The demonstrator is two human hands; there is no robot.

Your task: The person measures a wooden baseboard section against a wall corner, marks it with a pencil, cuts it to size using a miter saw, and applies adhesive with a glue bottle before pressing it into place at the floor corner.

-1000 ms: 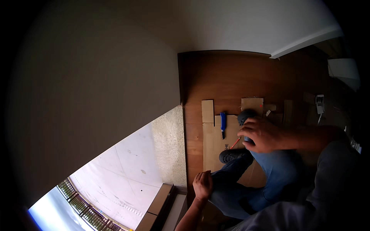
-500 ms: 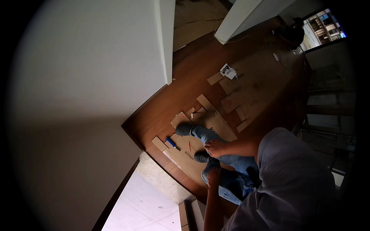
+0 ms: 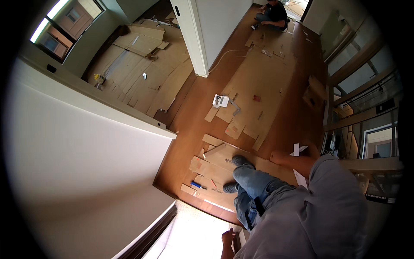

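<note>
My right hand [image 3: 277, 158] is curled over the edge of a cardboard sheet by my thigh; whether anything lies inside its fingers cannot be seen. White strips [image 3: 296, 149] stand behind that forearm, apart from the fingers. Low in the picture, my left hand [image 3: 228, 236] is closed beside the frame at the bright opening, and what it grips, if anything, is too small to name. Past my shoes lie a blue-handled tool [image 3: 196, 184] with a dark tip and a thin orange stick [image 3: 213, 183], both on cardboard [image 3: 220, 169].
A white box-like item [image 3: 221, 101] rests on more cardboard [image 3: 258, 95] over the brown floor. Far off, a person in dark clothes [image 3: 272, 17] sits on the floor. A white wall [image 3: 86, 159] stands left, glass-paned frames [image 3: 358, 103] right. A doorway opens onto a cardboard-covered room.
My view has swung, bringing in the far room and the right-hand frames. Both hands have left my legs: the right went out beside my thigh, the left toward the opening's frame.
</note>
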